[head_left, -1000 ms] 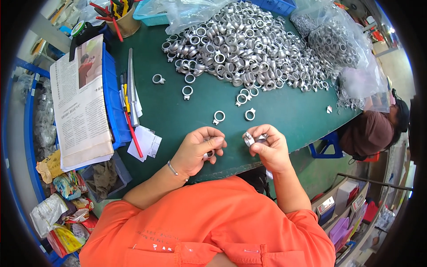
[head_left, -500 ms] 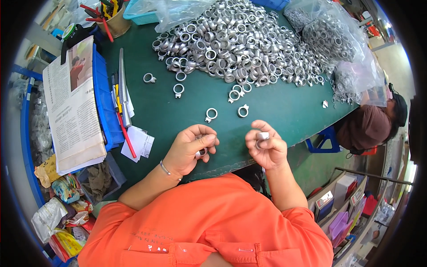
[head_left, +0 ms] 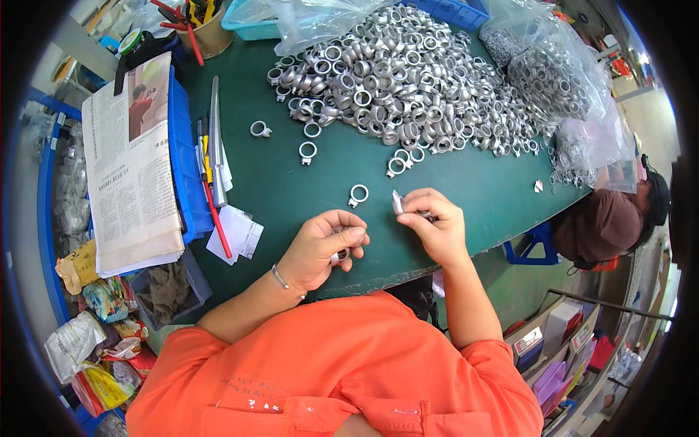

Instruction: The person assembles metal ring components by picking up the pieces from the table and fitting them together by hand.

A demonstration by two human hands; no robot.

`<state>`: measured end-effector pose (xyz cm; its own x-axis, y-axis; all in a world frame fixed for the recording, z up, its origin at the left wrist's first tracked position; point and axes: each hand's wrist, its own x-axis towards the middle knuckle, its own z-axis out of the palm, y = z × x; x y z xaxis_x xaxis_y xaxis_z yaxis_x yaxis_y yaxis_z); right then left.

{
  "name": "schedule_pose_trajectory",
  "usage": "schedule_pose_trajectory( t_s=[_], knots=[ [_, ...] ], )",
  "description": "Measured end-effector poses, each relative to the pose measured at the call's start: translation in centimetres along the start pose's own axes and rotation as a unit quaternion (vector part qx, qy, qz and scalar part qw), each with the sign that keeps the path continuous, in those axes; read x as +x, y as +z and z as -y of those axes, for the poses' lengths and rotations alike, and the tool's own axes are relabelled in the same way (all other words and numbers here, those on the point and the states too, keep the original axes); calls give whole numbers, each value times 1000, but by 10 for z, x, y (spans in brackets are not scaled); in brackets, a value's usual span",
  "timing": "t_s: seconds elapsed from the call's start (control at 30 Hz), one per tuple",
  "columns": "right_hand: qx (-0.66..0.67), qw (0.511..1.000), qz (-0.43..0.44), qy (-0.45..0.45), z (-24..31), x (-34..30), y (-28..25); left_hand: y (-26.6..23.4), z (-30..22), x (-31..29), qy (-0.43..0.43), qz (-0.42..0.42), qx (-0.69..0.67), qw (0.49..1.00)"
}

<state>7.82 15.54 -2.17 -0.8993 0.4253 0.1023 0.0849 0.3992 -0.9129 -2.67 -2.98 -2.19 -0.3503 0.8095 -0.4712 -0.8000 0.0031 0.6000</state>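
Silver ring (head_left: 339, 256) within loosely curled left hand (head_left: 318, 249), second ring (head_left: 397, 203) pinched by right hand (head_left: 438, 227), hands apart.

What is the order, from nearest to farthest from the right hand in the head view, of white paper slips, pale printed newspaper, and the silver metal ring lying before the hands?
From the right hand:
1. Silver metal ring: left, slightly ahead.
2. White paper slips: farther left.
3. Pale printed newspaper: farthest left.

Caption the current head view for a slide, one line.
Left hand and right hand hold metal rings near a heap of similar ones on a green tabletop.
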Motion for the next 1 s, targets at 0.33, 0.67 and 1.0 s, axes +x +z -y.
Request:
schedule_pose_trajectory(
  t_s=[0.33, 0.67, 1.0],
  knots=[
    [520, 849, 78, 52, -10, -17, -3, -1, 1, 1, 0, 10, -4, 1000],
    [626, 771, 95, 63, -11, -23, -1, 1, -2, 0, 1, 4, 13, 1000],
    [661, 743, 31, 100, -5, 4, -8, 0, 0, 0, -2, 8, -2, 1000]
  ],
)
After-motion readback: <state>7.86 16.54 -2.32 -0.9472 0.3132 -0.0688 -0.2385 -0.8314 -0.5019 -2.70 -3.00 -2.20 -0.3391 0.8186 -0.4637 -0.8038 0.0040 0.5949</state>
